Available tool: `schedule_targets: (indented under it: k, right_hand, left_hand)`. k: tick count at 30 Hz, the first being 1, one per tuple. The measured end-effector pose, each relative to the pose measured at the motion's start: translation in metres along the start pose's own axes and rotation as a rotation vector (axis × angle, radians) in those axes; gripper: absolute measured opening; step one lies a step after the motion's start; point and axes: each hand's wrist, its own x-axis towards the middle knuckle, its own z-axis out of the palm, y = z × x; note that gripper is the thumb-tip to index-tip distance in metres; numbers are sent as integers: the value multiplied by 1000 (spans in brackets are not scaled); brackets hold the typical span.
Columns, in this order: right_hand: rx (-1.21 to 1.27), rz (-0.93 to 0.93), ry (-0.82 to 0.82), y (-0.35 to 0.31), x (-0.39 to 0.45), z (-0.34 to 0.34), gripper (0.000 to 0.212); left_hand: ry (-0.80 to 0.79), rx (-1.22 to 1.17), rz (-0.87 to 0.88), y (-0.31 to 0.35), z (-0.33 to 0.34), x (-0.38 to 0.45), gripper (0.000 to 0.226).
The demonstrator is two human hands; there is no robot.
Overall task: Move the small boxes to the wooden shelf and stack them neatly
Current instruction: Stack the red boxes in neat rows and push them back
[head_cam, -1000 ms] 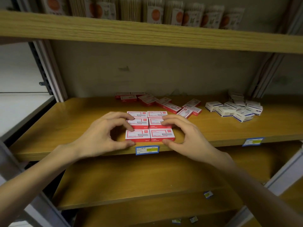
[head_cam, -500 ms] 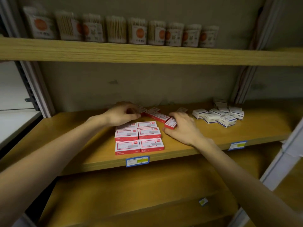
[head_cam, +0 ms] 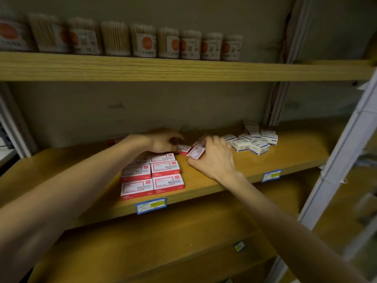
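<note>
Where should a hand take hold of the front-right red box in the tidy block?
Probably from above and the right. The front-right red box lies flat with a neighbour touching its left side and another behind. Its front and right edges are free, so pinch front and top there.

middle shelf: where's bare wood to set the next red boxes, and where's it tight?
Bare wood: left of the red box block out to the left upright, and the front strip between the right hand and the blue-white boxes, above the right price tag. Crowded: behind the block, where the left hand and right hand work among loose red boxes.
</note>
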Motion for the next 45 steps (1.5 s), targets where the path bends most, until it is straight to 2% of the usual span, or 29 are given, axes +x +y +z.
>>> schedule_targets:
  k: [3, 7, 12, 15, 18, 23, 27, 33, 39, 45]
  right_hand:
    - [-4, 14, -19, 0, -2, -2, 83]
    - [-17, 56, -56, 0, -3, -1, 93]
    - [61, 63, -33, 4, -6, -5, 69]
    - [207, 112, -38, 14, -7, -10, 56]
    - [470, 130, -105, 22, -13, -12, 53]
    - [773, 53, -67, 26, -29, -20, 56]
    - [871, -79, -115, 22, -41, -27, 60]
    - [974, -214, -162, 8, -60, -35, 59]
    - [891, -311, -254, -3, -71, -29, 54]
    - [771, -385, -261, -3, -74, -36, 47]
  left_hand:
    - [3, 61, 16, 0, -3, 5, 45]
    - [-46, 110, 27, -3, -4, 8, 40]
    - [97, 97, 86, -1, -7, 3, 35]
    - [217, 6, 121, 5, -15, -7, 41]
    - [265, -98, 147, 5, -22, -32, 41]
    - [296, -209, 133, 3, -21, -86, 42]
    - [369, -231, 142, 1, -10, -124, 39]
    - [427, -227, 134, -3, 12, -166, 46]
    - [427, -197, 120, -13, 26, -188, 41]
    - [459, -180, 120, -17, 31, -203, 40]
